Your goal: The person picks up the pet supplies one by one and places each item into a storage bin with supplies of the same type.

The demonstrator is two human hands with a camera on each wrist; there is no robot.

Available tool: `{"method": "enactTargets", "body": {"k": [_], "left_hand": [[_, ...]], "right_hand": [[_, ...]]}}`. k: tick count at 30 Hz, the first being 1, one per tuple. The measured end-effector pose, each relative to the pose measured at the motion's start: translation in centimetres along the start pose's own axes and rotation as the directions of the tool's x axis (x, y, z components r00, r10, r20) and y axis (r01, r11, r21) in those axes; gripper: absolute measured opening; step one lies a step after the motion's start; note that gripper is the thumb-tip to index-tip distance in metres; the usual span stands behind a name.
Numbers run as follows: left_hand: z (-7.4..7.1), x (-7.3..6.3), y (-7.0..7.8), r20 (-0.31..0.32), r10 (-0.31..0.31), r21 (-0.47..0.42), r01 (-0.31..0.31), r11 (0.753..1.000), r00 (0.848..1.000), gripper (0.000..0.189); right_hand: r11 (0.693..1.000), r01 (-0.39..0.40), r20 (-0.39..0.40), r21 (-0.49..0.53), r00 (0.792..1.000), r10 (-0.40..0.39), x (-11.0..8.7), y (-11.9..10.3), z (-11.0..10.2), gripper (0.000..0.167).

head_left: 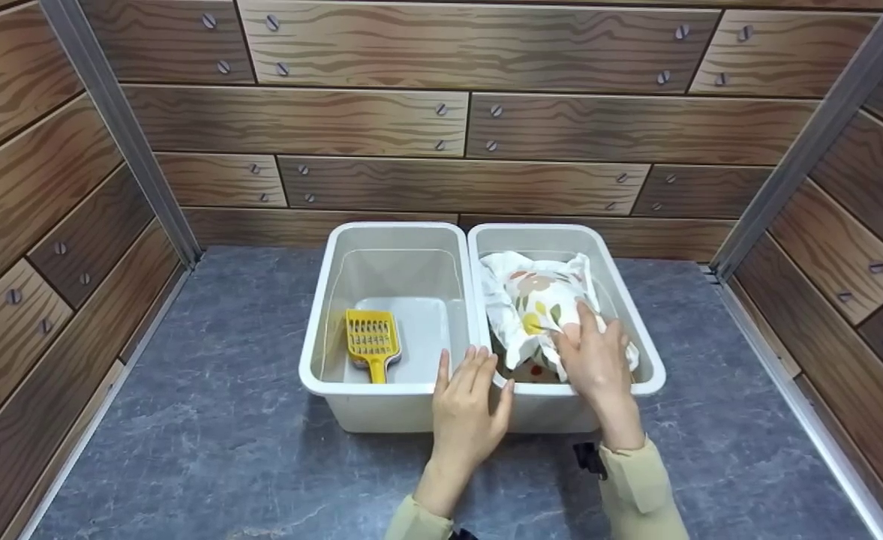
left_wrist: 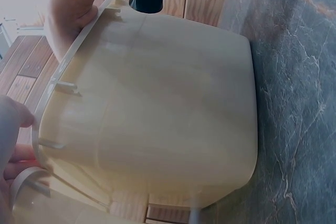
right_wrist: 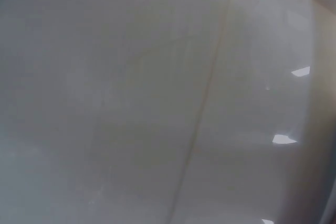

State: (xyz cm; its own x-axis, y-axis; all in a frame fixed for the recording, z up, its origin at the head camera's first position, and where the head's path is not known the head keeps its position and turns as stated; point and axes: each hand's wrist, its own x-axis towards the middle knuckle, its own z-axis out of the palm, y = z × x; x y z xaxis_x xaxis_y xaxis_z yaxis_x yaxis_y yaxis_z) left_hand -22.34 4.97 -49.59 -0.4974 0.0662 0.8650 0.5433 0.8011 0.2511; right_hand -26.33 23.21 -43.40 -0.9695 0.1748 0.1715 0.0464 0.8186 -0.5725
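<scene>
Inside the right bin (head_left: 640, 330), a white cloth (head_left: 512, 274) printed with flowers and leaves lies bunched in a rounded heap. My right hand (head_left: 599, 364) reaches over the front rim with its fingers spread against the right side of the cloth. Straight fingers of my left hand (head_left: 467, 416) rest at the front rims where the two bins meet, its thumb toward the right bin. A yellow slotted scoop (head_left: 371, 337) lies in the left bin (head_left: 326, 300), handle toward the front, on top of something mostly hidden.
Both pale bins stand side by side on a dark grey marbled surface (head_left: 186, 420). Wood-patterned panels (head_left: 381, 124) enclose the back and sides, with metal strips (head_left: 126, 135) at the corners. The right wrist view is mostly blurred pale bin wall (right_wrist: 147, 103).
</scene>
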Motion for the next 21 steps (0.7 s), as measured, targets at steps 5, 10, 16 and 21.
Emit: {"method": "enactTargets", "body": {"k": [5,10,16,21], "left_hand": [[0.0,0.0,-0.1,-0.008,0.006,-0.004,-0.006,1.0,1.0,0.035],[-0.1,-0.1,0.0,-0.004,0.009,-0.004,-0.009,1.0,1.0,0.034],[-0.1,-0.1,-0.1,0.006,0.004,0.002,-0.004,1.0,1.0,0.035],[-0.1,-0.1,0.0,0.022,0.007,0.008,-0.007,1.0,1.0,0.035]], "right_hand": [[1.0,0.005,0.055,-0.014,0.998,-0.004,0.4,0.0,0.0,0.066],[0.998,0.04,0.098,-0.045,0.995,-0.036,0.8,0.0,0.1,0.064],[0.998,0.039,0.191,-0.046,0.981,-0.029,1.3,0.0,0.0,0.067],[0.997,0.032,0.296,-0.071,0.955,-0.01,1.6,0.1,-0.4,0.072]]}}
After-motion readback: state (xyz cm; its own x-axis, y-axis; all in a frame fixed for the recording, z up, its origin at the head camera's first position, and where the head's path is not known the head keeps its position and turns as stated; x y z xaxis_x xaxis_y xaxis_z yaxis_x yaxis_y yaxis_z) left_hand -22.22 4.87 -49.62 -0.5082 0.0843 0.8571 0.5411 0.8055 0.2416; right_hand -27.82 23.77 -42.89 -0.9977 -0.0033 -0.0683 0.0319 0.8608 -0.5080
